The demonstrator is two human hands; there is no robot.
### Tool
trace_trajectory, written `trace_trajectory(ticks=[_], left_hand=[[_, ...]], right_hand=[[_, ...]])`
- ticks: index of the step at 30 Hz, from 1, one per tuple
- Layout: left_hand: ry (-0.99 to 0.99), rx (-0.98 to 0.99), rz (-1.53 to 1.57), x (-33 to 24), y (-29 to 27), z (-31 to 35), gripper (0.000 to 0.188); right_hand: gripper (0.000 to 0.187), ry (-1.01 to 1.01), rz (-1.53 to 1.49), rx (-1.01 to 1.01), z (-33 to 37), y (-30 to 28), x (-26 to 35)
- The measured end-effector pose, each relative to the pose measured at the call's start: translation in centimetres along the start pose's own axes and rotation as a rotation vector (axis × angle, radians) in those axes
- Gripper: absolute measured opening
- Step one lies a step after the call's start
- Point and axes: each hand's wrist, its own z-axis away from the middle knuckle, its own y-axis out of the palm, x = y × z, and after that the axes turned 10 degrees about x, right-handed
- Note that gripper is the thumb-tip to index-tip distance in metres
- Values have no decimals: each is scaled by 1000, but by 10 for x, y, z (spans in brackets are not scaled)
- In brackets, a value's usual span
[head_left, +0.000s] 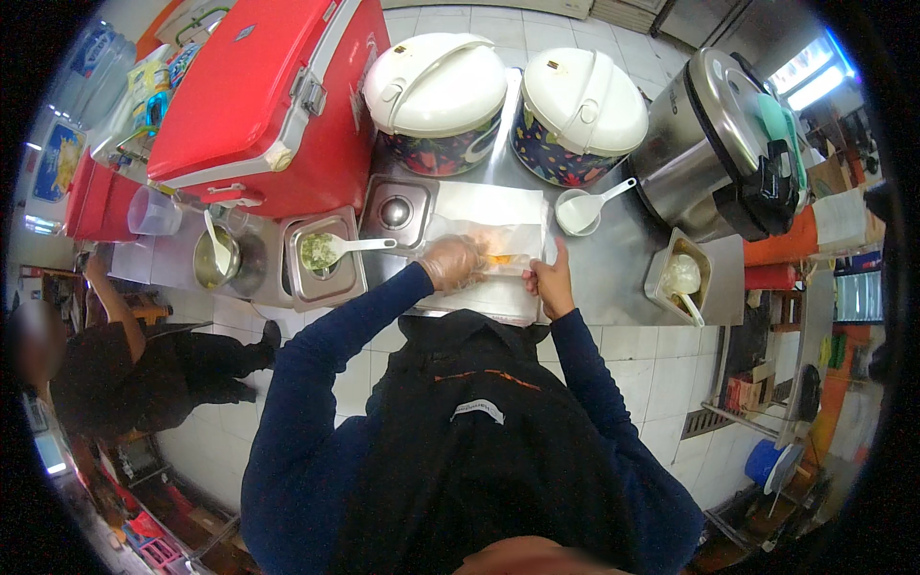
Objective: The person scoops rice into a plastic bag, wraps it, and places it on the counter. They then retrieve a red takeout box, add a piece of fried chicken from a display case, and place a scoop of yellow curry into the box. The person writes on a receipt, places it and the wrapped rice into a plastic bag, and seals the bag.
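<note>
On a steel counter, a translucent wrapping sheet (513, 241) lies over a stack of white paper (498, 199), with orange and yellow food (499, 259) showing on or through it. My left hand (453, 264), in a clear plastic glove, is closed on the sheet's left side, its fingertips partly hidden. Bare and with the thumb pointing up, my right hand (550, 281) pinches the sheet's right edge. Just left of the paper is a steel container with a lid (397, 213). A white ladle (596, 203) rests in a small bowl at the right.
A red cooler box (240, 105) and two white-lidded flowered pots (436, 91) line the back, beside a large steel cooker (714, 134). Steel pans (326, 287) with chopped greens and a spoon stand left; another pan (661, 278) sits right. A person (125, 359) stands at far left.
</note>
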Motion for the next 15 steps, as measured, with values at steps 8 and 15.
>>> trace_trajectory(ticks=[8, 15], left_hand=[[-426, -70, 23, -48, -3, -21, 42], [-231, -466, -259, -16, 54, -10, 18]], right_hand=[[80, 2, -121, -28, -21, 5, 4], [82, -205, 571, -212, 3, -1, 1]])
